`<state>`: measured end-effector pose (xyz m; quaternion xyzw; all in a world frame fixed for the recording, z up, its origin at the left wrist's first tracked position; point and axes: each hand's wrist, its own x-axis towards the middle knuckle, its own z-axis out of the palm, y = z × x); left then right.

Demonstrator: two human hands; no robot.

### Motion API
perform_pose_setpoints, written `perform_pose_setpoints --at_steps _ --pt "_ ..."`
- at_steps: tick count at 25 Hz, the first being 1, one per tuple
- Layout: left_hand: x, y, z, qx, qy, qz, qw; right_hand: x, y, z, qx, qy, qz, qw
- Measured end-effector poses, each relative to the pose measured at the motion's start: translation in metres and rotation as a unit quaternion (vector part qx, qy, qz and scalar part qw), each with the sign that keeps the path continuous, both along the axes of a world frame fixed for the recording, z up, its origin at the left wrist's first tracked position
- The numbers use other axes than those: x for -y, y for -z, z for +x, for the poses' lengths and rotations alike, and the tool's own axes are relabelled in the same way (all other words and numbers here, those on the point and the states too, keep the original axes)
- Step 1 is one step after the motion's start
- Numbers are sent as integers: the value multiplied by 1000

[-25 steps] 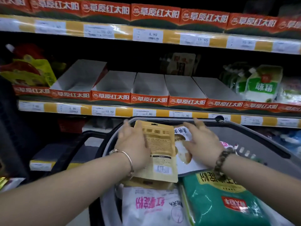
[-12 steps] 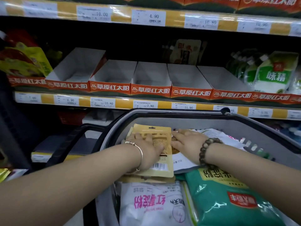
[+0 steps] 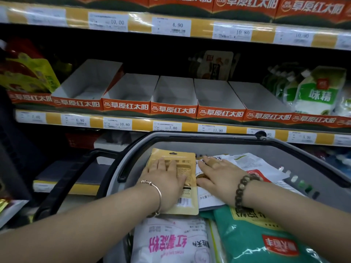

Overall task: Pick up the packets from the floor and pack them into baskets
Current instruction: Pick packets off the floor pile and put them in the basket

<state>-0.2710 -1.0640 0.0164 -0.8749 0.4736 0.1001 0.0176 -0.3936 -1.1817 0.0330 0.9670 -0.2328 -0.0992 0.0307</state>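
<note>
The gold packet [image 3: 187,167] lies flat in the basket [image 3: 209,138], on top of other packets. Its long side runs away from the person, toward the shelf [image 3: 133,126]. The left hand [image 3: 167,180] rests right on it, fingers straight and flat, gripping nothing. The right hand [image 3: 218,177] is just beside it, also flat and open, pressing on a white packet [image 3: 248,164]. So the left hand is the nearer one to the gold packet. It looks like both hands are patting the packets down to make them fit.

Closer to the person lie a green bag [image 3: 256,242] and a white bag [image 3: 171,242]. The basket looks quite full. Behind it, the shelf holds empty white boxes [image 3: 174,92] and price tags.
</note>
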Motion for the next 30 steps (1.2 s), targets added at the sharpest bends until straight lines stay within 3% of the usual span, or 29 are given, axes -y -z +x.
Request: perform_pose_setpoints --at_steps 13,17,21,26,30 --pt "-2 -4 5 -28 -2 -39 999 2 -11 6 107 28 28 993" --pt "-16 -23 23 -28 28 -144 989 -20 -26 14 138 41 16 989" --pt "-63 -51 58 -28 32 -291 956 -68 -42 46 180 6 -5 984" --pt "-172 -64 131 -6 35 -287 957 -157 -62 135 210 -55 -23 976" --pt "-263 -51 192 -14 -20 -272 962 -234 -60 213 212 -86 -7 973"
